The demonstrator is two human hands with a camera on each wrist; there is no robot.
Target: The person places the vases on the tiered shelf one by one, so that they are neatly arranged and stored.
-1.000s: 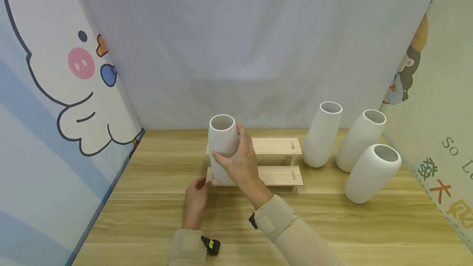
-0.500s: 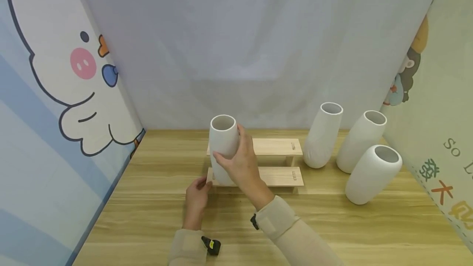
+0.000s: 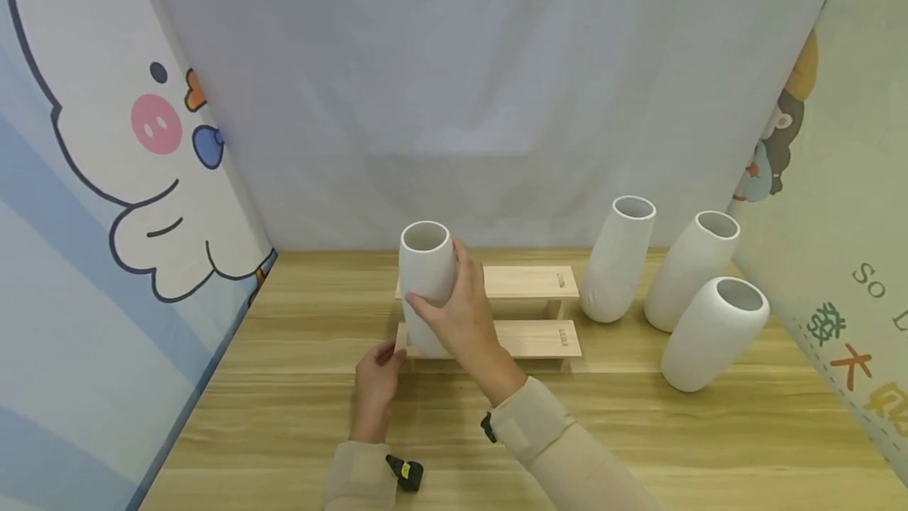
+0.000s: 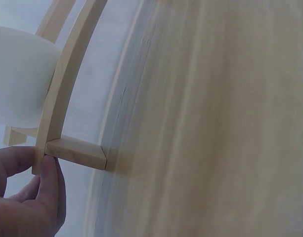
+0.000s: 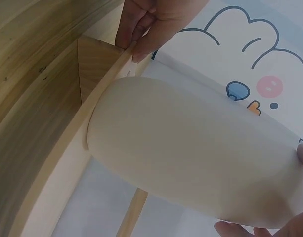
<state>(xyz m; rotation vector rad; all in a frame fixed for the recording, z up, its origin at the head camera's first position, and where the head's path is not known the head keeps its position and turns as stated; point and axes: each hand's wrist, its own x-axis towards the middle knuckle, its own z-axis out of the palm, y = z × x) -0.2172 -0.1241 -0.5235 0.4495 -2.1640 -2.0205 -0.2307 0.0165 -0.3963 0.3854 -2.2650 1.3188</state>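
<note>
A white vase (image 3: 426,282) stands upright on the left part of the front wooden stand (image 3: 532,339). My right hand (image 3: 468,322) grips its side, thumb in front and fingers behind. My left hand (image 3: 377,385) pinches the left end of that stand; in the left wrist view the thumb and fingers of the hand (image 4: 32,192) hold the board (image 4: 60,94) beside its leg (image 4: 77,152). The right wrist view shows the base of the vase (image 5: 181,153) against the board.
Behind is a second wooden stand (image 3: 532,281), partly hidden by the vase. To the right, three more white vases, the back one (image 3: 617,262), the middle one (image 3: 691,274) and the front one (image 3: 712,337), stand on the wooden table (image 3: 284,400). A grey curtain (image 3: 496,101) hangs behind.
</note>
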